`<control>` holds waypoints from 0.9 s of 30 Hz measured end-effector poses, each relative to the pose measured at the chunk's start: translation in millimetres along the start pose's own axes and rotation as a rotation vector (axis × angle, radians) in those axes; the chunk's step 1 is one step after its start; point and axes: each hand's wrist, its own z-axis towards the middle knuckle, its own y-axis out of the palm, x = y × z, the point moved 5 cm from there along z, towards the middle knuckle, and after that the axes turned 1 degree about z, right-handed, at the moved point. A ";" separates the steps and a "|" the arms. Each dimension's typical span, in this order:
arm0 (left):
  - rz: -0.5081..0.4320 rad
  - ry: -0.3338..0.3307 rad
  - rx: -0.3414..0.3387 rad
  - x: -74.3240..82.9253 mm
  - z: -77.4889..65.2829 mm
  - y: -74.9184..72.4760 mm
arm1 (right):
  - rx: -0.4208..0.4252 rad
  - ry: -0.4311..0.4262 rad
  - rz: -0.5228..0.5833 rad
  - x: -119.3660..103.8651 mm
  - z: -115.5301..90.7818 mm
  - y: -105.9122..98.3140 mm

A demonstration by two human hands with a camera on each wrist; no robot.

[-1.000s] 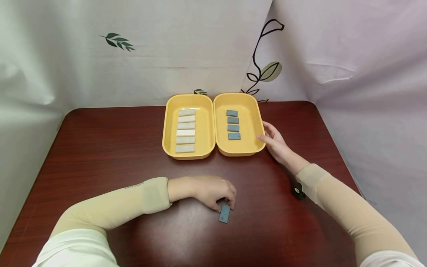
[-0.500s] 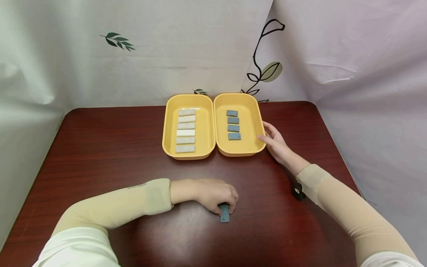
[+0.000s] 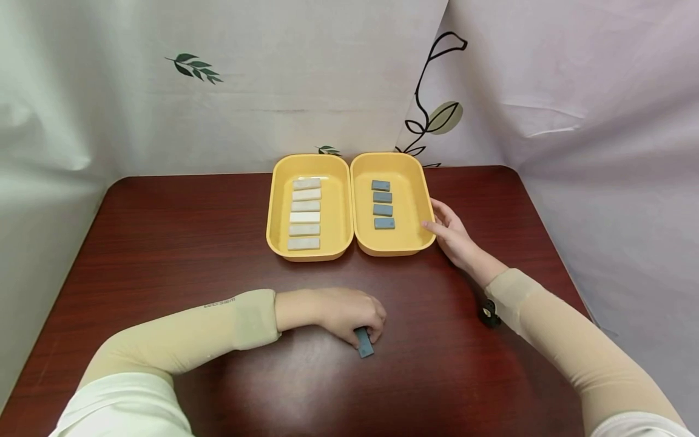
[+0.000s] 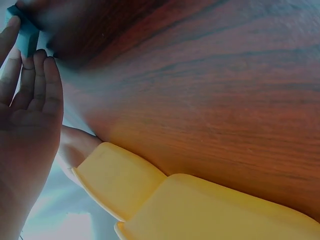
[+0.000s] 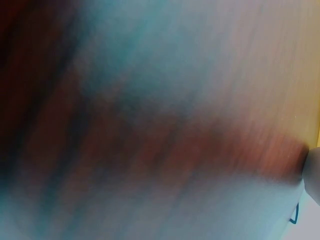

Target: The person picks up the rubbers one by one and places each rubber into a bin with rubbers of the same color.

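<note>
My left hand (image 3: 352, 314) pinches a small blue-grey rectangular block (image 3: 364, 343) between thumb and fingers, close over the table in front of the trays. In the left wrist view the block (image 4: 23, 34) sits between the thumb and the fingertips. My right hand (image 3: 454, 237) grips the right side of the right yellow tray (image 3: 405, 243), thumb over the rim and fingers along the outer wall. Inside that tray lie several like blue-grey blocks (image 3: 383, 210) in a column. The right wrist view is mostly blurred tabletop, with a bit of the hand (image 5: 312, 175) at its edge.
A left yellow tray (image 3: 337, 233) touches the right one and holds a column of several white blocks (image 3: 304, 217). Both stand toward the back of the dark red wooden table (image 3: 180, 243). White curtains (image 3: 246, 109) hang behind and at the sides.
The left hand has taken a fuller hold of the blue-grey block. The block shifted slightly toward the trays and turned in the fingers. The right hand and the trays stay put.
</note>
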 end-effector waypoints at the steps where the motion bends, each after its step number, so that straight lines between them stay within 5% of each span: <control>1: 0.000 -0.006 0.002 -0.6 -0.3 -0.2 | 0.000 0.001 0.000 -0.1 -0.1 0.0; 15: -0.055 -0.068 0.039 -7.7 -12.0 -11.3 | 0.004 -0.006 0.003 0.7 0.5 -0.4; 27: -0.094 -0.109 0.210 -23.5 -25.7 -54.5 | 0.002 0.012 -0.010 0.6 -0.3 -0.5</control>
